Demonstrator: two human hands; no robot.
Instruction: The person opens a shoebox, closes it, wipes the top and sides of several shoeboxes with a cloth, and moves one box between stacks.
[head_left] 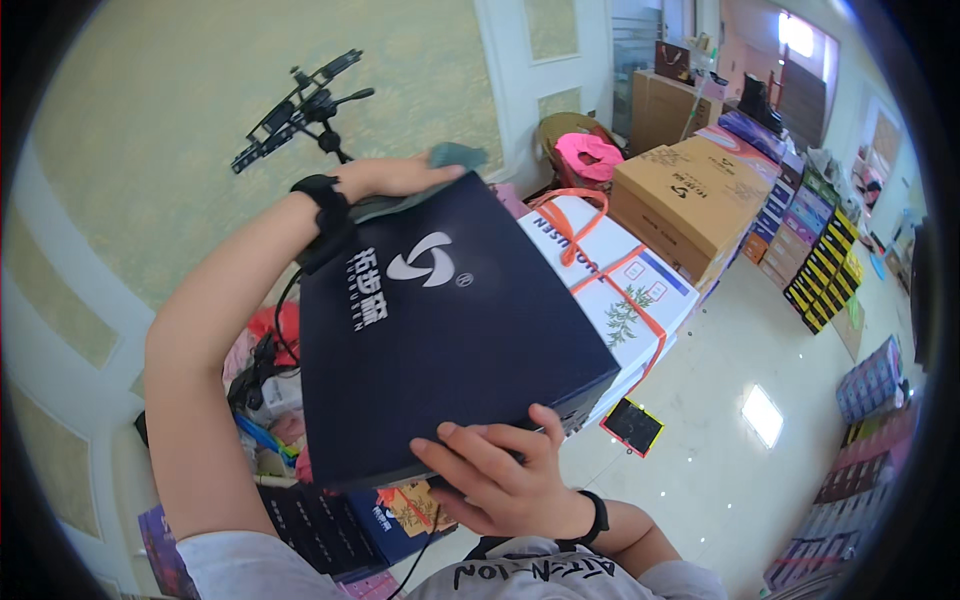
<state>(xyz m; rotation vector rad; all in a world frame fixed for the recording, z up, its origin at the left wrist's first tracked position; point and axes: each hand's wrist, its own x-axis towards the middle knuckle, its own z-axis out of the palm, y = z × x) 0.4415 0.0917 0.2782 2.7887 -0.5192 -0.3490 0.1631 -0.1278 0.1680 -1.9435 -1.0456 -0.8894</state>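
Observation:
A large dark blue shoebox [450, 330] with a white swirl emblem is tilted in front of me. My right hand [505, 465] grips its near edge, fingers spread over the lid's rim and the thumb lower on the side. My left hand [410, 178] is at the far left edge of the box, closed on a grey-green cloth [458, 156] that pokes out past the fingers. Part of that cloth lies against the box's far side, and the fingertips are partly hidden. Right behind the box are white boxes [610, 275] tied with orange-red string.
Brown cartons [690, 195] stand beyond the white boxes, with a pink item [588, 157] near them. A black stand with clamps [305, 110] rises by the wall. Shoeboxes [825, 265] are stacked along the right. A black mat [632, 426] lies on the shiny floor.

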